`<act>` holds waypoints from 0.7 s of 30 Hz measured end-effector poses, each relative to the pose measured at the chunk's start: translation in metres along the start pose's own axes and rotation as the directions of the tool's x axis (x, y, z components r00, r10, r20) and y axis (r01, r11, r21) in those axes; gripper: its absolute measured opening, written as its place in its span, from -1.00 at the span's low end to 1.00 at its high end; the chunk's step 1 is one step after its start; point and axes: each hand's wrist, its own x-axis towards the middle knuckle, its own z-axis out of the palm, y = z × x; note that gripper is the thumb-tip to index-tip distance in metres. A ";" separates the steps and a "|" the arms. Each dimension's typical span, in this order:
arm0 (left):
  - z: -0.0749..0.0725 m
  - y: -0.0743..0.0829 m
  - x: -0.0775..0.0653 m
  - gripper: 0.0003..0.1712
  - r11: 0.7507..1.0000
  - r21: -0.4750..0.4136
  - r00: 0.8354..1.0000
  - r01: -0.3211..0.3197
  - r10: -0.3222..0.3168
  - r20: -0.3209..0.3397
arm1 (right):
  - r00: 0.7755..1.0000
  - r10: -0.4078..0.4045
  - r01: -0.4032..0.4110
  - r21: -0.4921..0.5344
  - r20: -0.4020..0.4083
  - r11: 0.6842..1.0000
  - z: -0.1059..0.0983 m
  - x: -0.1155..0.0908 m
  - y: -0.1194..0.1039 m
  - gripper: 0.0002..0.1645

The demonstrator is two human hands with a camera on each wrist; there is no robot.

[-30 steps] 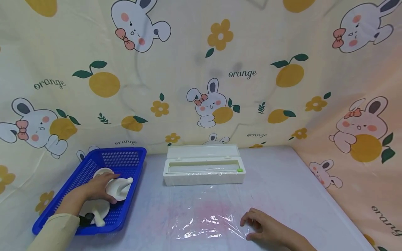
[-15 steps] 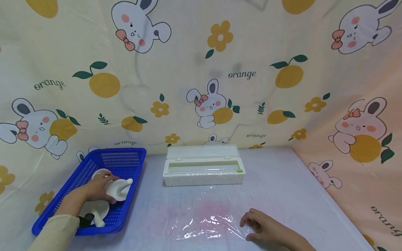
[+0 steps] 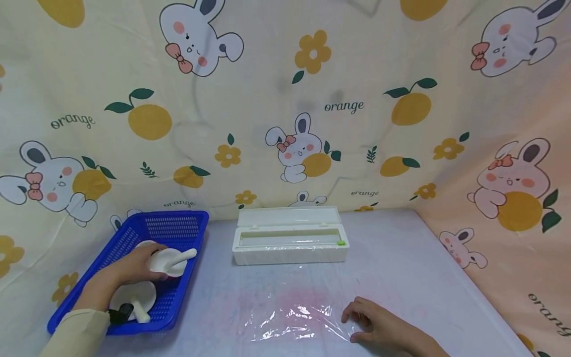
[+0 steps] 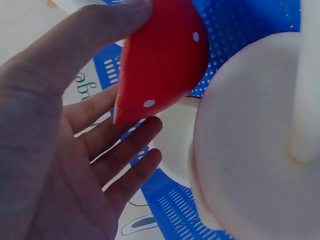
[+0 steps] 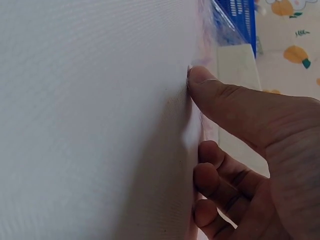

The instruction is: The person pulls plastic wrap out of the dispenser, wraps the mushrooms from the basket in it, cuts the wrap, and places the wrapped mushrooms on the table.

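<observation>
My left hand (image 3: 142, 262) is over the blue basket (image 3: 202, 238), gripping a toy mushroom (image 3: 168, 262) whose white underside and stem face up and right. In the left wrist view the thumb lies on its red, white-dotted cap (image 4: 167, 60), with the fingers behind. A second mushroom (image 3: 134, 297) lies stem up in the basket's near end, and its pale disc (image 4: 240, 135) fills the right of the left wrist view. Another pale rounded piece is partly hidden behind my left hand. My right hand (image 3: 379, 325) rests on the table, thumb tip pressing the corner of clear cling film (image 3: 290, 320).
A white cling film dispenser (image 3: 290, 255) stands at the back with its lid raised and a green slider at its right end. Film runs from it over the white tabletop (image 3: 392, 258). Behind hangs a patterned curtain (image 3: 258, 89) with rabbits and oranges.
My left hand has lifted and tilted the mushroom slightly; its stem now reaches farther right, overlapping the basket's rim. The right hand and the film stay as they were.
</observation>
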 end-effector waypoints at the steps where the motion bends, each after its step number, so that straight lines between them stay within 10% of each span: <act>1: -0.001 0.001 -0.001 -0.02 1.000 -0.010 1.000 -0.001 0.001 -0.003 | 1.000 -0.020 0.019 -0.005 -0.002 1.000 0.000 0.000 0.000 -0.66; 21: -0.024 0.024 -0.015 0.08 0.999 -0.034 0.978 -0.025 0.017 -0.209 | 0.995 -0.100 0.100 -0.027 -0.019 0.995 0.000 0.000 -0.001 -0.66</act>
